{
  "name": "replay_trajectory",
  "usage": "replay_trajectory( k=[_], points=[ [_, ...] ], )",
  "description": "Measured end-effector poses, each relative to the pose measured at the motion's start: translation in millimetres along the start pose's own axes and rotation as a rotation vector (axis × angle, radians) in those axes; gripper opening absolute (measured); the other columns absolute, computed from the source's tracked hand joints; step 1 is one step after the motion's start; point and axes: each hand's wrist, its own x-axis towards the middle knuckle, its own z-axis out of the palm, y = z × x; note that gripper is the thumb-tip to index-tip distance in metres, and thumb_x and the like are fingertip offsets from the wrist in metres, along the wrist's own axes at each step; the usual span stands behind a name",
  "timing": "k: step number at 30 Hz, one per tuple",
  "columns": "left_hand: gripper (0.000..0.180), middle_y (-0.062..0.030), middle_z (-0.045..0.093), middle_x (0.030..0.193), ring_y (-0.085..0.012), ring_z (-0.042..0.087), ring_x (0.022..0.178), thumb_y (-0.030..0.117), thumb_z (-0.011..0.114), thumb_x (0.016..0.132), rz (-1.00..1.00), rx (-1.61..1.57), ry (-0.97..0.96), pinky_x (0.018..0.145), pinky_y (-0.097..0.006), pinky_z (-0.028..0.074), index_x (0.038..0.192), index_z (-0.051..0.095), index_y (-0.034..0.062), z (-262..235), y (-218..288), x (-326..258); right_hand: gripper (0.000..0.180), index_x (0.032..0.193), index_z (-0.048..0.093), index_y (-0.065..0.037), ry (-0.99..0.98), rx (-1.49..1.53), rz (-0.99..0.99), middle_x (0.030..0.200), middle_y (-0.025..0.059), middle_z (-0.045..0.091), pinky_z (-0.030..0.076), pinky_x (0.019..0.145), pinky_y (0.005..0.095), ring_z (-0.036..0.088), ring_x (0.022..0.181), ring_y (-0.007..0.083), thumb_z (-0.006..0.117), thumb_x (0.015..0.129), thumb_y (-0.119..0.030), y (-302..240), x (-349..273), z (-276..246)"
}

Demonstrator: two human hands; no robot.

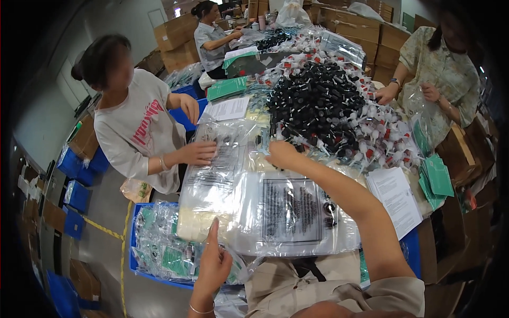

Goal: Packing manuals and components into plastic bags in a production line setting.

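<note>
While clear bags [249, 212] separate left hand [213, 266] from right hand [282, 155], grips are unclear.

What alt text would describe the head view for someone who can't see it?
The wearer's right hand extends over clear, black-printed plastic bags beside a heap of small black and white plastic parts; the left hand is near a blue rectangular plastic bin of bagged items. Co-workers are at left and right.

You have white and red pieces [383, 126] along the table [250, 65]'s right edge, black pieces [318, 100] inward, green sheets [227, 89] by its left edge.
</note>
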Motion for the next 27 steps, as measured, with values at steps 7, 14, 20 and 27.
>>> replay_trajectory(
  k=[7,14,20,27],
  points=[
    [0.075,-0.0212,0.032,0.144,-0.0139,0.05,0.059,-0.009,0.046,0.076,-0.002,-0.015,0.006,0.057,-0.027,0.045,0.144,0.016,-0.0014,2.4,-1.7,-4.0,0.022,0.081,0.067,0.002,-0.217,-0.076,0.115,0.086,0.0201,0.067,0.052,0.074,0.0438,0.065,0.084,0.0362,0.059,0.072,-0.016,-22.3,3.3,-12.0],
    [0.075,-0.0221,0.032,0.144,-0.0151,0.052,0.061,-0.009,0.046,0.076,-0.015,-0.024,0.024,0.058,-0.027,0.045,0.144,0.017,-0.0008,-3.7,-11.5,2.4,0.028,0.077,0.065,0.005,-0.096,0.249,0.056,0.074,0.0215,0.065,0.053,0.065,0.0419,0.066,0.068,0.0317,0.063,0.07,-0.022,25.0,41.4,-15.2],
    [0.073,-0.0219,0.034,0.143,-0.0169,0.054,0.066,-0.008,0.046,0.076,0.003,-0.102,0.052,0.058,-0.026,0.044,0.143,0.019,-0.0018,-7.5,-27.8,9.2,0.025,0.08,0.063,0.002,0.298,0.421,0.277,0.075,0.0201,0.065,0.051,0.067,0.0432,0.065,0.069,0.0333,0.061,0.078,-0.023,47.7,113.9,-41.3],
    [0.072,-0.0218,0.035,0.142,-0.0121,0.052,0.064,-0.008,0.047,0.076,-0.099,-0.227,0.056,0.056,-0.024,0.043,0.143,0.02,-0.0015,-21.9,-34.7,9.6,0.017,0.085,0.065,0.0,0.236,-0.21,0.237,0.088,0.0199,0.065,0.052,0.073,0.044,0.064,0.085,0.0351,0.06,0.076,-0.014,60.9,184.0,-15.3]
  ],
)
